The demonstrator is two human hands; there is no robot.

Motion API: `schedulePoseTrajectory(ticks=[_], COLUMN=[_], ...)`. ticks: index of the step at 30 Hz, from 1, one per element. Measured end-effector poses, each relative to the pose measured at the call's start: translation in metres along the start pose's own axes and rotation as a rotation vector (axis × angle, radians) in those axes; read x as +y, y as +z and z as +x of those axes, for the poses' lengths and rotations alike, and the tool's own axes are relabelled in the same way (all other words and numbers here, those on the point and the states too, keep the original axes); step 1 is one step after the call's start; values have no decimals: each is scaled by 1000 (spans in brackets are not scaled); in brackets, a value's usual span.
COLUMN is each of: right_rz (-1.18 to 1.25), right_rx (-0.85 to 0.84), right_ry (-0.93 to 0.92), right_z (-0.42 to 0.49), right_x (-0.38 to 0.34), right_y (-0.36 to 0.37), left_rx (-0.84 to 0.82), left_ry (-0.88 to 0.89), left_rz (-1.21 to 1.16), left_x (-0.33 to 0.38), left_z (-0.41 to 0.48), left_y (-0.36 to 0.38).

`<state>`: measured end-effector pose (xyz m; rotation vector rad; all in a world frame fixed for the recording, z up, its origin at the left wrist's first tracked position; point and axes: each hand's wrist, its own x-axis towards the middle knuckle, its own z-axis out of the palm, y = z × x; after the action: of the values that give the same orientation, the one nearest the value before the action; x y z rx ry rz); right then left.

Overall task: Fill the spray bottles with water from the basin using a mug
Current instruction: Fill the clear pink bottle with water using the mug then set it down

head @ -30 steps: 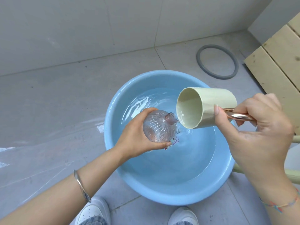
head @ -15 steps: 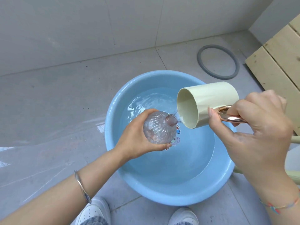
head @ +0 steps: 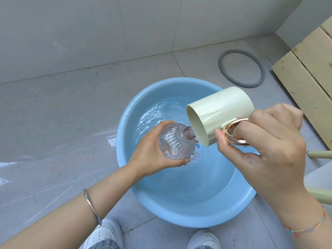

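- The left hand (head: 150,153) wraps its fingers and thumb round a clear ribbed spray bottle (head: 172,142) over the water, with the bottle's open neck pointing to 2 o'clock.
- The right hand (head: 265,141) grips the rose-gold handle (head: 237,143) of a cream mug (head: 221,112), thumb pressed against the mug's wall.
- The mug is tipped mouth-down toward 8 o'clock, its lower lip just beside the bottle neck.
- The blue basin (head: 179,218) sits on the tiled floor, holding water (head: 206,173).
- A grey ring (head: 241,68) lies at the basin's 1 o'clock; wooden slats (head: 305,78) lie at 2 o'clock.
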<state>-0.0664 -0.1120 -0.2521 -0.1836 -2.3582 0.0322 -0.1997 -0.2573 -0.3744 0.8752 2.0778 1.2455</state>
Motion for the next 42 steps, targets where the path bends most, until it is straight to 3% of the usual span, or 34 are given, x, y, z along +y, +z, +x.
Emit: schedulePoseTrajectory(ticks=[3, 7, 9, 15, 25, 30, 36, 42], right_rz=[25, 135, 153, -18, -58, 96, 380, 512], right_rx=[15, 56, 1, -285, -374, -335, -131, -10], right_ry=[123, 501, 599, 504, 439, 630, 955, 948], right_z=[-3, -12, -23, -73, -100, -93, -73, -43], right_x=[2, 21, 35, 50, 49, 48, 48, 32], right_y=[-1, 0, 8, 39, 57, 53, 35, 23], left_rx=[-3, 16, 25, 50, 72, 71, 73, 65], left_ry=[4, 13, 15, -8, -10, -5, -3, -12], left_rz=[-26, -33, -37, -54, -70, -66, -56, -65], left_x=[-1, -3, -4, -8, -10, -9, -9, -7], left_z=[-1, -1, -1, 1, 1, 2, 1, 1], left_y=[-1, -2, -3, -5, -3, -3, -4, -3])
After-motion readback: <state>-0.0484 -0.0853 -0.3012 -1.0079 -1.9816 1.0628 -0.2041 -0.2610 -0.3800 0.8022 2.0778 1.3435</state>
